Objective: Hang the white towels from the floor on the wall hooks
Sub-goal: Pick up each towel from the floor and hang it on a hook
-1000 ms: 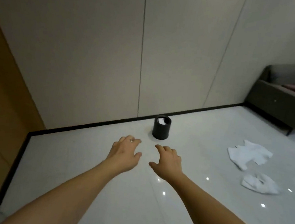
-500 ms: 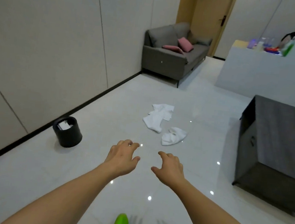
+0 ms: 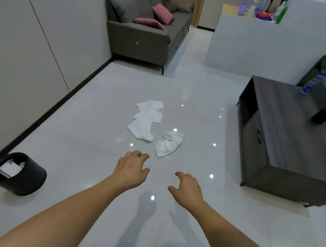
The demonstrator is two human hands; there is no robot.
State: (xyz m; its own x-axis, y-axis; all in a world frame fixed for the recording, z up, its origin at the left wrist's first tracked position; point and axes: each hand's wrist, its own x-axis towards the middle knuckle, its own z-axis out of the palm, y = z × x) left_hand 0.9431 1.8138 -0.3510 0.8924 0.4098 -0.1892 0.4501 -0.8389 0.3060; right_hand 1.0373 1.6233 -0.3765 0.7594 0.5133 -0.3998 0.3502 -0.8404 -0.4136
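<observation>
Head view: towels (image 3: 148, 119) lie mid-floor (image 3: 93, 156), apart from walls.

Bare floor (image 3: 93, 156) lies open between wall-side bin (image 3: 18, 174) and dark table (image 3: 290, 138)

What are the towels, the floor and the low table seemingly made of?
Towels: soft white cloth, probably terry; they lie crumpled in limp folds. Floor: glossy pale tile, likely ceramic or polished stone; it mirrors ceiling lights and shows thin joint lines. Table: dark grey wood or wood-look laminate, matte, with faint grain streaks.
</observation>
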